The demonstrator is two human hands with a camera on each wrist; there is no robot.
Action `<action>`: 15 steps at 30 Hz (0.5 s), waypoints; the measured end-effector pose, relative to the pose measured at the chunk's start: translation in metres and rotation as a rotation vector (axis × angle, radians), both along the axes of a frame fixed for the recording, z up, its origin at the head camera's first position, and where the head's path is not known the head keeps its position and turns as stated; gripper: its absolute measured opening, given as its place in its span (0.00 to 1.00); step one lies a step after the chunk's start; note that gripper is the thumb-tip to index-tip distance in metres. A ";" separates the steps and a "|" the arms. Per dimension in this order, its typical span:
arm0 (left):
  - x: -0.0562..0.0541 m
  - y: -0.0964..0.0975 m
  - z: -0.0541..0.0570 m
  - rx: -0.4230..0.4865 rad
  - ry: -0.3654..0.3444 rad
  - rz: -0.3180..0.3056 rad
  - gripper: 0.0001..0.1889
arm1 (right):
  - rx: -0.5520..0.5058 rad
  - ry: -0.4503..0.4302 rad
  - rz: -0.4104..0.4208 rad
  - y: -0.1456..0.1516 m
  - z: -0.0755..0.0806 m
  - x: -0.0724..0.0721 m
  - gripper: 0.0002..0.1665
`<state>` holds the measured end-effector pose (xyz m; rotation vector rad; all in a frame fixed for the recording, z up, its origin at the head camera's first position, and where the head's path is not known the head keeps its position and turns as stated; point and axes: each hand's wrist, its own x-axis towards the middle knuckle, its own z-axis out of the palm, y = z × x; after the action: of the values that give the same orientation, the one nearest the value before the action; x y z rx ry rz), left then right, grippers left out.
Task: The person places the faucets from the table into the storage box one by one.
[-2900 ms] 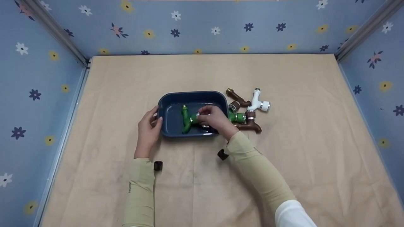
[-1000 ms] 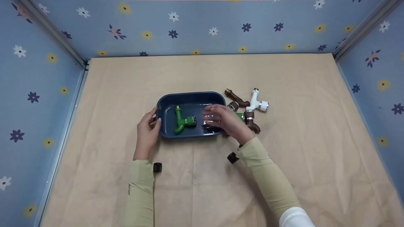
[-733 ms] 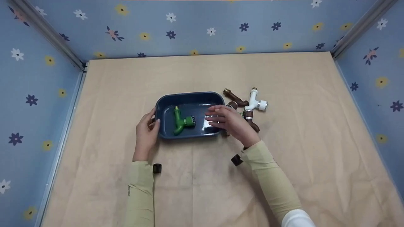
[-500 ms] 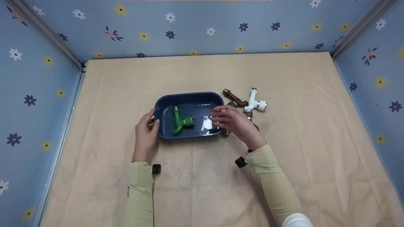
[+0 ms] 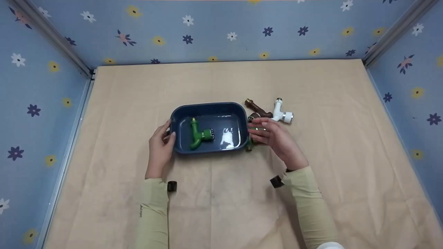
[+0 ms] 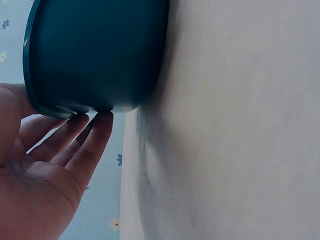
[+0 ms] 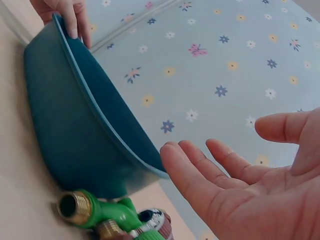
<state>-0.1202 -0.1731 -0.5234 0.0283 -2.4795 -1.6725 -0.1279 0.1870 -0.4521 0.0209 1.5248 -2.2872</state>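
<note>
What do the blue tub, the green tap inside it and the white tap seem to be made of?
Blue tub: probably moulded plastic, smooth and glossy, as its floor mirrors light. Green tap: shiny green, plastic or painted metal; its gold-coloured end suggests brass. White tap: evenly white and smooth, perhaps plastic or painted metal; its tip looks metallic.

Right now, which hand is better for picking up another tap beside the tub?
Probably the right hand: it's open, holds nothing, and is nearest the taps outside. The left hand grips the blue tub at the opposite end.
</note>
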 end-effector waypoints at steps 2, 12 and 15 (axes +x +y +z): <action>0.000 0.000 0.000 -0.002 -0.001 0.002 0.24 | 0.004 0.006 -0.010 0.005 0.000 0.001 0.20; -0.001 0.001 0.002 0.016 0.008 -0.002 0.24 | 0.032 0.008 -0.058 0.028 -0.003 0.003 0.22; -0.001 0.001 0.002 0.011 0.006 0.000 0.24 | 0.050 0.014 -0.062 0.033 -0.005 0.002 0.23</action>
<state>-0.1215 -0.1725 -0.5216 0.0238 -2.4657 -1.6839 -0.1254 0.2202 -0.4567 0.0674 1.6098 -2.3010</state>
